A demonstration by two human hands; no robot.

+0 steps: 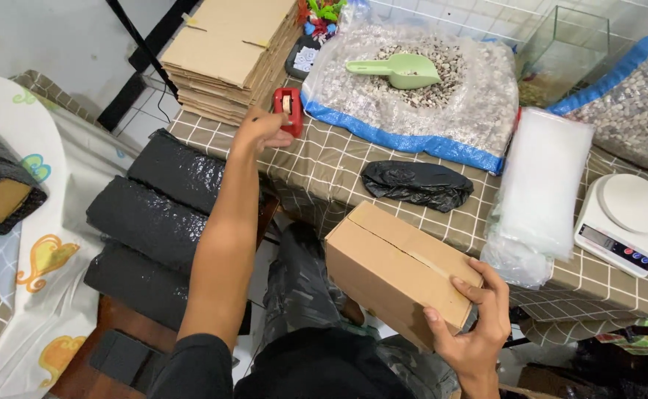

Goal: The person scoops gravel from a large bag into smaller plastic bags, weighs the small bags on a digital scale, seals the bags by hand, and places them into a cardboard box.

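Note:
My right hand point(475, 325) grips the near end of a brown cardboard box point(394, 270), held tilted over my lap at the table's front edge. My left hand point(261, 131) is stretched out to the far left of the table, its fingers touching a red tape dispenser point(288, 109) that stands beside a stack of flat cardboard sheets point(231, 55). A closed black plastic bag point(416, 185) lies on the checked tablecloth point(324, 177) just beyond the box.
A big open sack of gravel point(479, 96) with a green scoop point(401, 70) fills the table's back. To the right lie clear plastic bags point(542, 185) and a white kitchen scale point(623, 222). A glass tank point(560, 48) stands behind. Black wrapped bundles point(154, 229) are stacked left.

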